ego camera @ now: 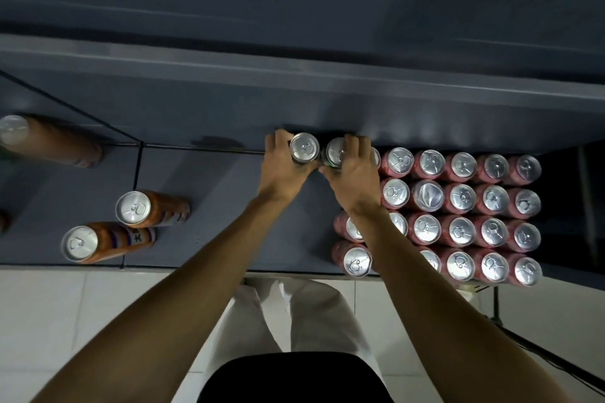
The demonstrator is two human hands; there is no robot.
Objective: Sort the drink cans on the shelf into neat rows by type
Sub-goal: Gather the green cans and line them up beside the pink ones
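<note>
My left hand (pixel 283 170) is wrapped around a dark can (pixel 304 147) at the back of the grey shelf (pixel 216 206). Beside it, my right hand (pixel 355 173) grips a second dark can (pixel 335 151) that touches the first. Both stand upright against the back wall. To the right, red cans (pixel 461 199) stand in tight rows, several per row; my right forearm hides part of them. Two orange cans (pixel 134 209) (pixel 80 244) stand at the front left, and another orange can (pixel 14 129) is at the far left back.
A thin black divider rail (pixel 136 170) crosses the shelf on the left. The shelf's front edge (pixel 229 267) runs above a white tiled floor (pixel 82 311). A black stand leg (pixel 540 350) slants at the lower right.
</note>
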